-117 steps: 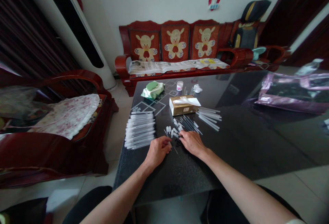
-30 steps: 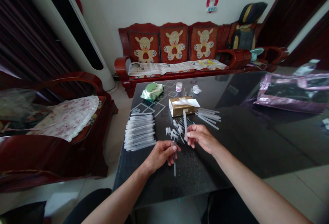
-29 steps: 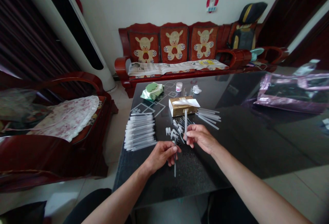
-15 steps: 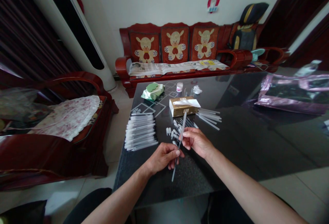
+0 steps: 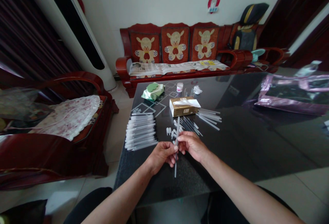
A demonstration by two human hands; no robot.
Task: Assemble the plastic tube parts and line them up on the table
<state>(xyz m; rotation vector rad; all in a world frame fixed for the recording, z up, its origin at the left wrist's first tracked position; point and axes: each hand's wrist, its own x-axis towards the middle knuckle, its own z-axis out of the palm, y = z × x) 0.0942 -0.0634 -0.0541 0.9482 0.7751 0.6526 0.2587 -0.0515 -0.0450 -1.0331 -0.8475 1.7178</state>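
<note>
A slim pen [image 5: 178,128] stands nearly upright between both hands, above the near part of the dark table. Its upper part is a translucent whitish tube; the lower part looks thinner and greyer. My left hand [image 5: 162,154] pinches it around the middle, thumb on top. Just above, my right hand [image 5: 193,145] has its fingers closed on the tube. Beyond the fingers lie small white caps [image 5: 169,131] and several thin dark refills [image 5: 190,126]. My hands partly cover the caps.
Many assembled-looking pens [image 5: 141,132] lie in a row at left. Loose clear tubes [image 5: 209,118] fan out beside a gold box [image 5: 183,109]. Behind are a green wipes pack [image 5: 153,92], a small jar [image 5: 179,87] and crumpled tissue [image 5: 197,90]. A pink-edged plastic bag [image 5: 290,95] rests right.
The pen has swung more upright and its top has moved left and lower. My right hand has come down and left, closer to my left hand; more of the refills now shows.
</note>
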